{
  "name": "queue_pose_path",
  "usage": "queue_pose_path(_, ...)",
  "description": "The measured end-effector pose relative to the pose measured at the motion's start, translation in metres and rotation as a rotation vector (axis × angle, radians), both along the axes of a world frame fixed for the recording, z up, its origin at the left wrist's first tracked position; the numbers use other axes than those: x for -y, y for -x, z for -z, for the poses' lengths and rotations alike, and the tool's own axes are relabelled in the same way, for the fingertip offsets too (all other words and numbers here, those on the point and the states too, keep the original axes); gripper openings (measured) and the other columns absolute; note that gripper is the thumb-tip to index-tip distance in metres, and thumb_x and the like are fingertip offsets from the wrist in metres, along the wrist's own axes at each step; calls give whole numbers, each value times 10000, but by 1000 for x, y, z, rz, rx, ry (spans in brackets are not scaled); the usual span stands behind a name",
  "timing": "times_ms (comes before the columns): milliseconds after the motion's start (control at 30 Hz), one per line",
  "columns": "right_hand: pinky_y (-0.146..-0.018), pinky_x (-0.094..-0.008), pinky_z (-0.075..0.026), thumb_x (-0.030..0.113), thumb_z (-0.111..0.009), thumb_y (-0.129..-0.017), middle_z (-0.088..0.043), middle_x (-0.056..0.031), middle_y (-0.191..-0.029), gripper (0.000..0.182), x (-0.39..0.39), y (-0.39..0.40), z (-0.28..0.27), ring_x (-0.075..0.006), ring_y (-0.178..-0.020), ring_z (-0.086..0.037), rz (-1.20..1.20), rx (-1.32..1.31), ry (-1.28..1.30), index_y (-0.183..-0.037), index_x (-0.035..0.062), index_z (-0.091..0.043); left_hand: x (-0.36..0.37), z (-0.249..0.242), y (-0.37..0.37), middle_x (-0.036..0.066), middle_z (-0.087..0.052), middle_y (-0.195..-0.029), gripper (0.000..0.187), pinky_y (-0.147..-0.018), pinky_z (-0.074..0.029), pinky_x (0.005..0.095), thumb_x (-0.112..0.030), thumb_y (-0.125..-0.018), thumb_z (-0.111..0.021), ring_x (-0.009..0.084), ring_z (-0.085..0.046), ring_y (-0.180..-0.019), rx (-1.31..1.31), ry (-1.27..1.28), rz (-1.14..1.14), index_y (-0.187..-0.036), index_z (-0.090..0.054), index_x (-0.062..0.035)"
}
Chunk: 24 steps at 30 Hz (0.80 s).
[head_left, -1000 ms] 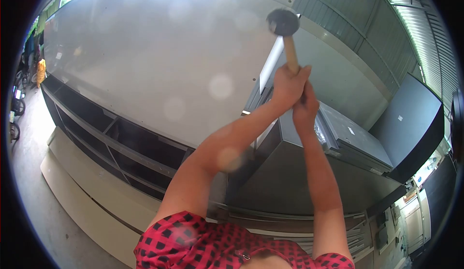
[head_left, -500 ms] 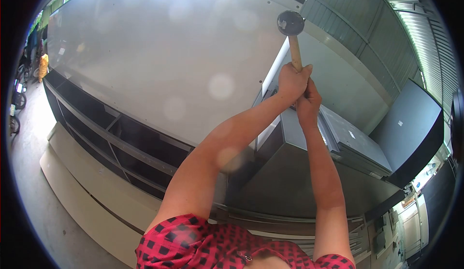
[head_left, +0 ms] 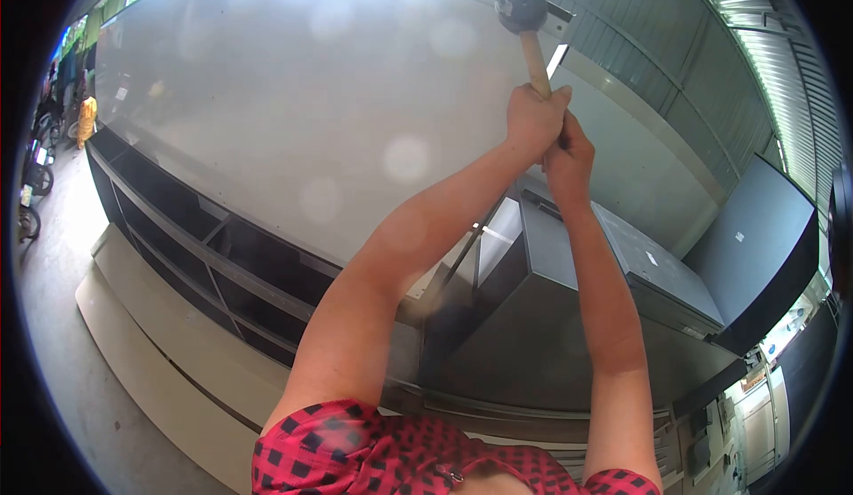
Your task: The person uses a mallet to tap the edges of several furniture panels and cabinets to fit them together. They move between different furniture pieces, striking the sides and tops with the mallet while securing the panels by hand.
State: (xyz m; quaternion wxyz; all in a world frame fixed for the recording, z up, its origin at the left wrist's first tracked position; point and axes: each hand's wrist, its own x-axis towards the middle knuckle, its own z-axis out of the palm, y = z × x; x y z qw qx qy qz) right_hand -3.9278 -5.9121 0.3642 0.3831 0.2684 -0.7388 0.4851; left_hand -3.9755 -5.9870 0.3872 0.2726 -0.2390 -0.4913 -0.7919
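Observation:
Both my hands grip the wooden handle of a mallet with a dark round head (head_left: 522, 8), raised high in front of me. My left hand (head_left: 535, 123) is closed around the handle just below the head end. Beneath it, my right hand (head_left: 569, 153) is closed at the lower handle, its grip partly covered by the left hand. Behind the mallet stands a large pale panel (head_left: 284, 122), whose upper right corner is near the mallet head. Whether the head touches the panel cannot be told.
A dark compartmented frame (head_left: 222, 255) runs along the panel's lower left edge. Long beige boards (head_left: 178, 317) lie below it. Grey cabinet pieces (head_left: 533, 326) stand at the centre right, with an upright grey panel (head_left: 755, 237) beyond. Corrugated metal walling (head_left: 657, 33) rises behind.
The mallet and both hands have moved up and slightly left. Both hands keep their hold on the handle. The surroundings have shifted a little in view.

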Motion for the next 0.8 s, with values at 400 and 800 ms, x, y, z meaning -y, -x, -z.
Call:
queue_pose_path(400, -506, -211, -378, 39, -539, -848, -561, -7, -750, 322, 9, 27, 8, -54, -599, -470, -77, 0, 52, -1167, -6, -549, 14, 3, 15, 115, -567, -598, 339, -453, -425, 343, -235, -793, -655, 179, -557, -510, 28, 54, 24, -682, -568, 74)
queue_pose_path(800, -641, -269, -462, 58, -562, -788, -627, -83, -838, 445, 79, 37, -26, -135, -714, -576, -7, -52, -189, -1230, 17, -526, 90, -14, 28, 74, -543, -623, 281, -453, -398, 317, -195, -797, -638, 144, -512, -524, -61, -203, 20, -671, -556, 43)
